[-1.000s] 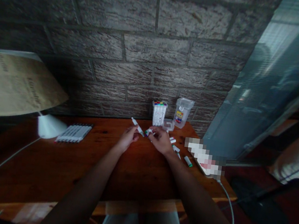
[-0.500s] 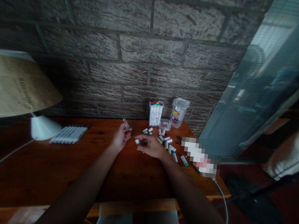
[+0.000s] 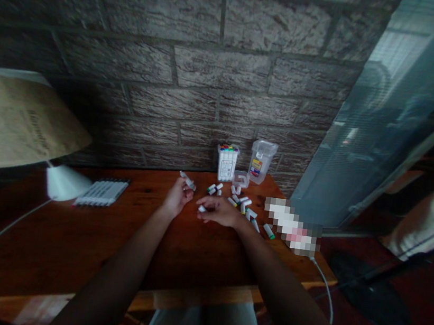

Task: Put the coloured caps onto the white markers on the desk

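In my left hand (image 3: 179, 196) a whitish marker (image 3: 188, 181) is gripped, its upper end slanting up and to the left. My right hand (image 3: 218, 210) is just to the right, palm down, pinching a small white cap (image 3: 202, 208) between thumb and fingers. The hands are close but apart. Right of and beyond the right hand lie several loose short white pieces with coloured ends (image 3: 268, 231), scattered on the wooden table (image 3: 204, 257). A clear case packed with white markers (image 3: 227, 163) stands upright behind the hands, coloured ends up.
A clear case with a yellow label (image 3: 257, 162) stands at the wall, a clear lid (image 3: 241, 179) beside it. To the left are a neat row of markers (image 3: 103, 192) and a lamp (image 3: 64, 183). A blurred-out white object with a cable (image 3: 292, 228) lies at the right edge.
The marker in my left hand has tilted further over to the right. My right hand's fingers and the cap have shifted slightly down and right. The view has moved a little.
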`<state>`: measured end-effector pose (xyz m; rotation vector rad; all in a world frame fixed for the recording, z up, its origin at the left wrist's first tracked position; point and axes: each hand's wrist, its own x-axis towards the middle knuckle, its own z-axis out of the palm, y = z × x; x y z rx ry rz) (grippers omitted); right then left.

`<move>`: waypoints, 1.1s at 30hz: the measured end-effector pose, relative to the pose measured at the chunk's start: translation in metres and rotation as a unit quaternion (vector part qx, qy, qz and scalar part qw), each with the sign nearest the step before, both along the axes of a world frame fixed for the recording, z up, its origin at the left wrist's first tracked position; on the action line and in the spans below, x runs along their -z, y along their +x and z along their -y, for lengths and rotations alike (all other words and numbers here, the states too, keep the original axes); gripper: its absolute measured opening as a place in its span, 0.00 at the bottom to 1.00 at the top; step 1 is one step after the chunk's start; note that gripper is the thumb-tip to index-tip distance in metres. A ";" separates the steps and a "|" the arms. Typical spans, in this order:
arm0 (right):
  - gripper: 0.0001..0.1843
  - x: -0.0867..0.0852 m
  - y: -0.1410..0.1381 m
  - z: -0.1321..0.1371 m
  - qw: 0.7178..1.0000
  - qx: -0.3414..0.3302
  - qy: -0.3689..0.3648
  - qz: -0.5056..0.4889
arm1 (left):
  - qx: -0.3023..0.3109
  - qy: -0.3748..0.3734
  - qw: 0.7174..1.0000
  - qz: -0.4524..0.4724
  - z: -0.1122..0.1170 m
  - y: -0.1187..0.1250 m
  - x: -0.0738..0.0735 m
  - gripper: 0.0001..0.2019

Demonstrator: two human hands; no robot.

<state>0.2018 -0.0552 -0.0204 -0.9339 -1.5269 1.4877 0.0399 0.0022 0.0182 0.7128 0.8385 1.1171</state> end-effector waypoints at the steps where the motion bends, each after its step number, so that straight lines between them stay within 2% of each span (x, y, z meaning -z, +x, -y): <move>1: 0.30 0.000 0.000 0.000 1.000 -0.004 -0.007 -0.007 | 0.003 0.002 1.000 -0.001 0.000 0.000 0.000 0.08; 5: 0.31 -0.003 -0.001 0.001 0.999 -0.001 -0.033 -0.029 | 0.017 0.011 1.000 -0.009 0.000 0.001 0.002 0.09; 10: 0.30 -0.017 -0.005 0.007 0.996 0.062 -0.037 -0.045 | 0.001 0.012 1.000 -0.015 -0.001 0.001 0.003 0.12; 14: 0.28 -0.023 -0.004 0.009 0.996 0.086 -0.028 -0.029 | 0.010 0.033 0.999 -0.007 -0.001 0.001 0.004 0.16; 18: 0.26 -0.022 -0.005 0.009 0.997 0.072 -0.009 0.008 | 0.003 0.049 0.999 -0.006 0.002 0.002 0.005 0.17; 23: 0.21 -0.020 -0.006 0.008 0.999 0.051 0.008 0.012 | 0.032 0.080 0.996 0.020 0.008 0.006 0.002 0.17; 33: 0.15 -0.020 -0.004 0.011 0.997 0.049 -0.018 0.049 | 0.035 0.082 0.995 0.037 0.013 0.006 -0.001 0.17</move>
